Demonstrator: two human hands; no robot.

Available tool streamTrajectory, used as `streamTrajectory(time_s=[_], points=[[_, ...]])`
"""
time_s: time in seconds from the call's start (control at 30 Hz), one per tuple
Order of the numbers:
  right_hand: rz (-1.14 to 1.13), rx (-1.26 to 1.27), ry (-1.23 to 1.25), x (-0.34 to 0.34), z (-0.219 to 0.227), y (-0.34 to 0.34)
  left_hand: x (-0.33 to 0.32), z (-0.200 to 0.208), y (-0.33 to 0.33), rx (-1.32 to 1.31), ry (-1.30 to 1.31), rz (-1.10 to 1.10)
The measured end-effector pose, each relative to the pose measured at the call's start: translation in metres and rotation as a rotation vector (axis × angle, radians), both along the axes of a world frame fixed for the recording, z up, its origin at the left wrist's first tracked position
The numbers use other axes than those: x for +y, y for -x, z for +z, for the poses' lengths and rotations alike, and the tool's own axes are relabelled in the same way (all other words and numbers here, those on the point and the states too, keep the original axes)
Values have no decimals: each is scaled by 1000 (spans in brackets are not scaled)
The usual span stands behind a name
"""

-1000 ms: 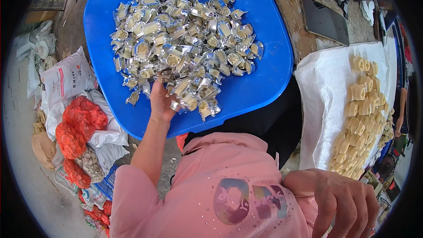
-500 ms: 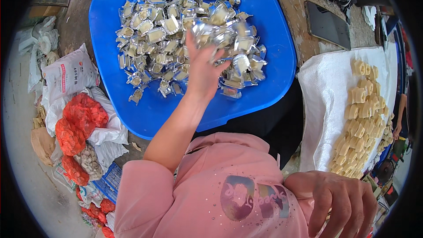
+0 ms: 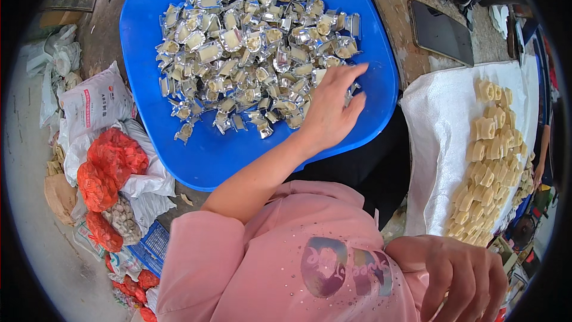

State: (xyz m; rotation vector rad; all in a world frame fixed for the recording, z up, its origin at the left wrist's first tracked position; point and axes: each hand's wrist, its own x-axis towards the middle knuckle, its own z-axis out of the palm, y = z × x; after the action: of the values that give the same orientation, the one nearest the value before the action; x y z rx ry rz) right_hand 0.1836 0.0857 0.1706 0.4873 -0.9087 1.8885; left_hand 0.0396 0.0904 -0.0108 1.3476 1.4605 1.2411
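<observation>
A wide blue plastic tub [image 3: 196,161] is heaped with small shiny silver pieces with pale cream middles [image 3: 231,39]. My left hand [image 3: 333,104] is over the right side of this heap, with its fingers apart and nothing seen in it. Its fingertips are close to the outermost pieces and the tub's right wall. At the lower right, in front of my chest, my right hand [image 3: 462,271] hangs with curled fingers. The back of the hand faces up, and whatever its fingers may hold is hidden.
On the right, cream-coloured hollow pieces [image 3: 485,170] lie on a white woven sheet [image 3: 432,137]. A dark phone [image 3: 441,33] rests on the worn wooden surface behind. To the left are a white printed sack [image 3: 95,98], red plastic bags [image 3: 113,167] and a blue basket [image 3: 152,244].
My left hand has moved right and nearer to me. The silver pieces that were blurred around its fingers now lie in the heap. My right hand has barely moved.
</observation>
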Motion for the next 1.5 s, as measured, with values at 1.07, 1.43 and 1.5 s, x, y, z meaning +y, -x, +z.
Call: streamTrajectory(time_s=[1.07, 1.43, 1.5], points=[[78, -246, -224, 2, 3, -21, -21, -65, 88, -509, 252, 374], [-311, -652, -228, 23, -51, -43, -16, -49, 80, -188, 310, 201], [-405, -718, -157, 20, -62, -44, -12, -48, 73, 428, 143, 227]])
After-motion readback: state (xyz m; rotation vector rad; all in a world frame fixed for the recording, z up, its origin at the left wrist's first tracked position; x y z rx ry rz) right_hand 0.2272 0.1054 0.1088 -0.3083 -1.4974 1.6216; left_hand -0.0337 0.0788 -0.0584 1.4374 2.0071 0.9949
